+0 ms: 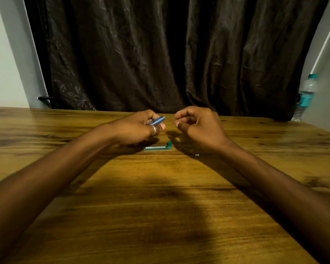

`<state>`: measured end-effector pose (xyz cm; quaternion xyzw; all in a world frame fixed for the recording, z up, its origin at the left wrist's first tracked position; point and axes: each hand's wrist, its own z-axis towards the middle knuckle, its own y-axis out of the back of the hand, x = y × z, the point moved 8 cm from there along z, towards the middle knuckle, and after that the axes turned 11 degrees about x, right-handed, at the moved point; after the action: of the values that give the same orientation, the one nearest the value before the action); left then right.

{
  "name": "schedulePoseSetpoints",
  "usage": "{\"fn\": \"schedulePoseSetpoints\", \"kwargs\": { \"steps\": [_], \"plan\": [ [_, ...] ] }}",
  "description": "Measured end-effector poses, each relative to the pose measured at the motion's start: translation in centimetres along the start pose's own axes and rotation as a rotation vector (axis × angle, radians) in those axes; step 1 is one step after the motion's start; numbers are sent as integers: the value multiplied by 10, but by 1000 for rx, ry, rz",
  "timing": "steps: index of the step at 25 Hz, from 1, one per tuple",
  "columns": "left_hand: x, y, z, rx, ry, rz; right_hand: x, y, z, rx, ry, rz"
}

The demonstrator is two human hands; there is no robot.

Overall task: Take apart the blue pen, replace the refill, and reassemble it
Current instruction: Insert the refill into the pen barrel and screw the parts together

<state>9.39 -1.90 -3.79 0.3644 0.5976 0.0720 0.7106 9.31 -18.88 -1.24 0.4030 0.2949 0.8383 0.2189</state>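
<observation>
My left hand (139, 128), with a ring on one finger, grips a blue pen barrel (156, 121) whose end pokes out to the right, above the wooden table (160, 197). My right hand (198, 126) hovers just right of it with fingers curled; whether anything sits between the fingertips is hidden. A teal pen part (157, 148) lies flat on the table below both hands, with a small teal cap piece (169, 143) at its right end. A tiny pale bit (197, 154) lies on the table under my right wrist.
A dark brown curtain (170, 54) hangs behind the table's far edge. A clear water bottle (306, 96) with a teal cap and label stands at the far right by the wall. Bare wood stretches toward me between my forearms.
</observation>
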Motion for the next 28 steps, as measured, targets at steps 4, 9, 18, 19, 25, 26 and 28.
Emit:
{"fn": "schedulePoseSetpoints", "kwargs": {
  "steps": [4, 9, 18, 19, 25, 26, 28],
  "plan": [
    [6, 4, 1, -52, 58, 266, -2, -29, -5, 240, 14, -225],
    [12, -6, 1, 18, 120, 346, 9, -42, -10, 359, 112, -349],
    [18, -12, 3, 59, 140, 265, 6, -35, -6, 303, 79, -325],
    [18, -12, 3, 54, 146, 250, 6, -33, -6, 288, 82, -329],
    [22, -10, 4, 15, 191, 165, 6, -31, -5, 268, 60, -322],
    [23, -8, 4, -9, 196, 156, 5, -30, -6, 261, 39, -296],
    [24, -5, 3, -38, 195, 126, 4, -27, -7, 235, 8, -250]
  ]
}}
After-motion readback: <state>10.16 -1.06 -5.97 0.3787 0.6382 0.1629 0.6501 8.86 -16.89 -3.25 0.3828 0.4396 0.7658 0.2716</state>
